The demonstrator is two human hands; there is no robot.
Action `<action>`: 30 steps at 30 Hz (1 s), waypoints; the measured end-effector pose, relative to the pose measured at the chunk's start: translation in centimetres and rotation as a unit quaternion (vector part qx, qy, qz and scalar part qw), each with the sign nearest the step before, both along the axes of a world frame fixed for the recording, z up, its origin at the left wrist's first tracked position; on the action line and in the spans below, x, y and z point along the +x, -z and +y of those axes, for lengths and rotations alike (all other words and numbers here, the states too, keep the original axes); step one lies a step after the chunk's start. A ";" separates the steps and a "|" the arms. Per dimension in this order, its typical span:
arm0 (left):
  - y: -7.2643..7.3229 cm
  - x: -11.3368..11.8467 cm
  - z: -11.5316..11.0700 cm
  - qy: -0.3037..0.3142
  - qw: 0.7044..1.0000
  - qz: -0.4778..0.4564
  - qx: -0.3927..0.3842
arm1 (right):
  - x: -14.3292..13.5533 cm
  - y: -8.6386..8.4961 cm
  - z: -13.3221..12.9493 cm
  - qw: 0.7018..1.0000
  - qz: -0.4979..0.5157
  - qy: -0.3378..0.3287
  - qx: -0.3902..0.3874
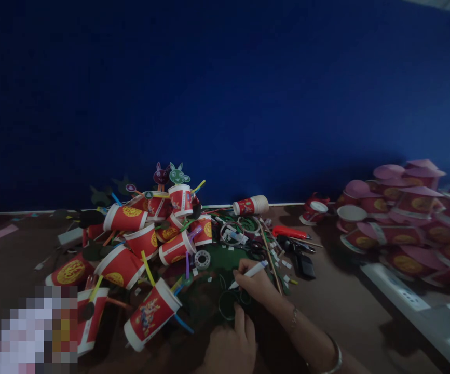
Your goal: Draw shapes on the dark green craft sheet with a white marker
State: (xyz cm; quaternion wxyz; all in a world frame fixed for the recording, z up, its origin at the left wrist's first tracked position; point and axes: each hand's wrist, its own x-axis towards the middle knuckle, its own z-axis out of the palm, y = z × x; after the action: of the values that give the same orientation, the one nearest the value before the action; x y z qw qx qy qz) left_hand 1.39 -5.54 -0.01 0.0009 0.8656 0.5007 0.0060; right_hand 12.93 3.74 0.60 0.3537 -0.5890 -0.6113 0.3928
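Observation:
My right hand (253, 284) is closed round a white marker (253, 270) with a bluish end, its tip pointing down to the left. Below it lies a round dark green piece (228, 304) with a pale outline. My left hand (232, 345) rests at the near side of this piece, a fingertip touching its lower edge; the other fingers are bent, and nothing plainly shows in them. A bracelet and a bangle circle my right arm. Dark green sheet material (225, 259) lies beyond both hands, with a white tape roll (202, 259) at its left.
Red paper cups (119, 266) with coloured strips are heaped at the left. More cups with pink tops (407, 208) stand at the right, behind a power strip (398, 288). Stacked cups (250, 205), a red cutter (290, 232) and a black object (305, 265) lie beyond my hands.

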 end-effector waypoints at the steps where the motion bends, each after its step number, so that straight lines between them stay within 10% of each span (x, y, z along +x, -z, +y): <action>1: 0.0 0.0 0.0 0.001 1.000 -0.001 0.001 | 0.0 0.0 0.0 1.000 -0.002 0.001 0.000; 30: -0.3 0.1 0.0 -0.004 1.000 0.002 -0.004 | -0.3 0.1 0.7 0.998 -0.013 0.057 0.026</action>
State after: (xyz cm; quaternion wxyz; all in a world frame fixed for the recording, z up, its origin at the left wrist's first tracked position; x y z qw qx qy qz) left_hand 1.45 -5.55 0.27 0.0032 0.8637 0.5040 0.0018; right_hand 12.63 4.43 0.46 0.3830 -0.6183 -0.5915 0.3481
